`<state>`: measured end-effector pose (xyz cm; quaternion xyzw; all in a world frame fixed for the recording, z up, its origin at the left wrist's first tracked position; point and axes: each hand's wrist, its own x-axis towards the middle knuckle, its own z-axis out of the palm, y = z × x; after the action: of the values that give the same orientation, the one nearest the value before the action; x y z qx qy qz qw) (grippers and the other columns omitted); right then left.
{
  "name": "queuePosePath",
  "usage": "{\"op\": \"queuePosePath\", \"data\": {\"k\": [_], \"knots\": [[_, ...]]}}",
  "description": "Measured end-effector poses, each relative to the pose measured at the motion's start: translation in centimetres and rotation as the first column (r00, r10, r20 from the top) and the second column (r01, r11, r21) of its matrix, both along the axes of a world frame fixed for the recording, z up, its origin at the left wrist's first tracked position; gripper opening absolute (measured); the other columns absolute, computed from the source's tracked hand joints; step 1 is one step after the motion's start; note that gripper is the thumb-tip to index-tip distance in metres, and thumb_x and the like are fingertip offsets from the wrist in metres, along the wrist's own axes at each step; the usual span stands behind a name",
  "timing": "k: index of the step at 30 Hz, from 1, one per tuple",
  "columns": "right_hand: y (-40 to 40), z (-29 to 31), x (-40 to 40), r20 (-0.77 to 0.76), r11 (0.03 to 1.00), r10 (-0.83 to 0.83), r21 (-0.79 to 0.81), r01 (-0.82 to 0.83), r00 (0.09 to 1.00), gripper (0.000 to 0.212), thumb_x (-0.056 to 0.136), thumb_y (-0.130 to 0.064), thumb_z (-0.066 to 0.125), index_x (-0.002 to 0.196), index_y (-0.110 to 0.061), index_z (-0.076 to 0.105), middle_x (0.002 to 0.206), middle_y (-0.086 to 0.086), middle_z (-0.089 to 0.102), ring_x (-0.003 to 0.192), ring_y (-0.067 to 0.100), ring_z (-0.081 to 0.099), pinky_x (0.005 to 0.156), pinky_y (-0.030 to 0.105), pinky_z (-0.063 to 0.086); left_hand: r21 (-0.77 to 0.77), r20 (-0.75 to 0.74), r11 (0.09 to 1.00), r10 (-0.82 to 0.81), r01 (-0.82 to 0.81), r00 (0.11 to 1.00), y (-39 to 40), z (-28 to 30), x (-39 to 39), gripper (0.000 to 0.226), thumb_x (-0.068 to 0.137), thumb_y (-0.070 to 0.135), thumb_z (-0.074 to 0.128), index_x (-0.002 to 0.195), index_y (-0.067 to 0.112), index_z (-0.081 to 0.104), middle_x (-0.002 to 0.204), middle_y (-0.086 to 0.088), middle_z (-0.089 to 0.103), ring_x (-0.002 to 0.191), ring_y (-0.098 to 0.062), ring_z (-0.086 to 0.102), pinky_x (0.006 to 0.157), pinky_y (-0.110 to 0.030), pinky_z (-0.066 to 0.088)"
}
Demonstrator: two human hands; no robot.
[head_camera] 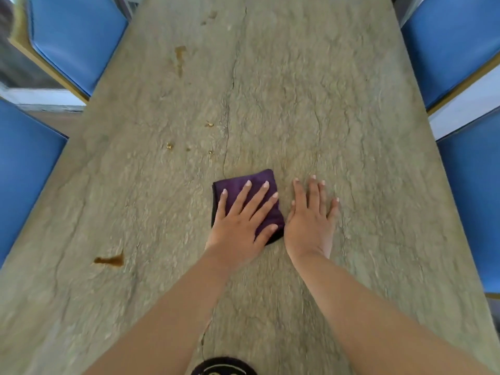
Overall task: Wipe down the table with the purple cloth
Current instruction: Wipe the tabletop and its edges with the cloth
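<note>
A folded purple cloth [259,182] lies flat near the middle of the long stone-textured table [338,109]. My left hand [240,220] presses on top of it, palm down, fingers spread and flat. My right hand [311,217] rests palm down on the bare table just right of the cloth, its thumb side touching the cloth's edge. A brown spill [109,260] marks the table at the near left. Small brown drops [170,145] sit left of centre, and a brown streak [180,59] lies farther back.
Blue padded chairs stand along both long sides: two at the left [78,36] [24,169] and two at the right [449,44] [473,196]. A dark round object [224,368] shows at the bottom edge.
</note>
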<state>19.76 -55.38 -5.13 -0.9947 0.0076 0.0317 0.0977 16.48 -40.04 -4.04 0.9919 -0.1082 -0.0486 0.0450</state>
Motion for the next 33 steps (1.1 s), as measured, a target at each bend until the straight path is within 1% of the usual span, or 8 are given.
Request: {"op": "queuePosePath", "data": {"k": [5,10,13,19,24,26,30,33], "knots": [[0.1,0.4,0.0,0.007,0.999,0.003,0.033,-0.003,1.0,0.053,0.1,-0.026,0.02,0.152,-0.029,0.008,0.161,0.002,-0.004,0.147,0.022,-0.009,0.118,0.05,-0.004,0.026,0.012,0.976,-0.218,0.217,0.976,5.2,-0.4,-3.5,0.063,0.094,0.065,0.021,0.152,0.044,0.007,0.162,0.011,0.001,0.15,-0.02,0.0,0.118,-0.056,0.009],[0.1,0.4,-0.2,-0.005,0.999,0.03,0.019,-0.03,1.0,0.053,0.101,-0.027,0.018,0.152,-0.026,0.004,0.161,0.005,-0.004,0.147,0.024,-0.01,0.118,0.051,-0.003,0.042,-0.045,0.975,0.218,-0.216,0.975,3.8,0.0,2.2,0.072,0.085,0.076,0.009,0.148,0.048,-0.013,0.161,0.004,-0.016,0.148,-0.025,-0.015,0.118,-0.055,-0.003],[0.0,0.8,-1.0,0.002,0.997,0.064,0.044,-0.064,0.998,0.051,0.102,-0.027,0.02,0.152,-0.024,0.012,0.161,0.007,0.002,0.148,0.024,-0.005,0.119,0.048,-0.002,0.015,-0.075,0.958,0.288,-0.287,0.955,2.1,0.0,2.8,0.07,0.087,0.074,0.011,0.147,0.049,-0.013,0.162,0.006,-0.015,0.148,-0.024,-0.016,0.117,-0.056,-0.007],[1.1,1.1,-6.1,0.085,0.985,0.057,0.158,-0.07,0.995,0.049,0.1,-0.018,0.033,0.148,-0.021,0.028,0.158,0.008,0.016,0.148,0.024,0.006,0.119,0.038,-0.001,0.014,-0.023,0.999,-0.031,0.031,0.999,2.2,0.4,-6.8,0.067,0.089,0.072,0.013,0.149,0.048,-0.005,0.162,0.006,-0.009,0.149,-0.023,-0.009,0.118,-0.057,0.001],[5.0,1.0,-10.7,0.072,0.973,-0.068,0.226,0.05,0.995,0.051,0.097,-0.014,0.036,0.147,-0.02,0.03,0.158,0.012,0.015,0.148,0.026,0.002,0.12,0.038,-0.002,0.056,0.019,0.918,-0.394,0.392,0.919,10.5,0.0,-11.5,0.068,0.089,0.07,0.03,0.151,0.045,0.014,0.162,0.006,0.009,0.15,-0.022,0.004,0.118,-0.055,0.009],[7.3,1.3,-12.9,0.064,0.965,-0.096,0.25,0.077,0.993,0.052,0.096,-0.012,0.037,0.147,-0.019,0.031,0.158,0.014,0.014,0.147,0.028,0.001,0.119,0.039,-0.003,0.069,0.007,0.934,-0.352,0.351,0.936,13.8,-0.1,-9.6,0.069,0.087,0.073,0.027,0.15,0.047,0.012,0.162,0.007,0.009,0.15,-0.02,0.005,0.119,-0.054,0.008],[10.9,1.5,-16.5,0.014,0.963,-0.088,0.256,0.081,0.996,0.06,0.095,-0.006,0.036,0.151,-0.021,0.02,0.16,0.009,0.002,0.147,0.023,-0.01,0.119,0.038,-0.009,0.035,-0.074,0.998,-0.052,0.055,0.996,13.9,0.2,-5.5,0.071,0.084,0.078,0.012,0.148,0.051,-0.004,0.162,0.01,-0.01,0.149,-0.02,-0.014,0.118,-0.052,-0.009],[12.4,1.3,-18.3,0.031,0.947,-0.109,0.307,0.095,0.993,0.065,0.092,0.003,0.037,0.151,-0.018,0.021,0.16,0.006,0.004,0.147,0.019,-0.009,0.118,0.035,-0.012,-0.001,-0.101,1.0,-0.019,0.019,0.995,12.2,0.3,-6.0,0.068,0.087,0.076,0.013,0.147,0.052,-0.007,0.161,0.009,-0.018,0.147,-0.024,-0.019,0.116,-0.055,-0.012]]}}
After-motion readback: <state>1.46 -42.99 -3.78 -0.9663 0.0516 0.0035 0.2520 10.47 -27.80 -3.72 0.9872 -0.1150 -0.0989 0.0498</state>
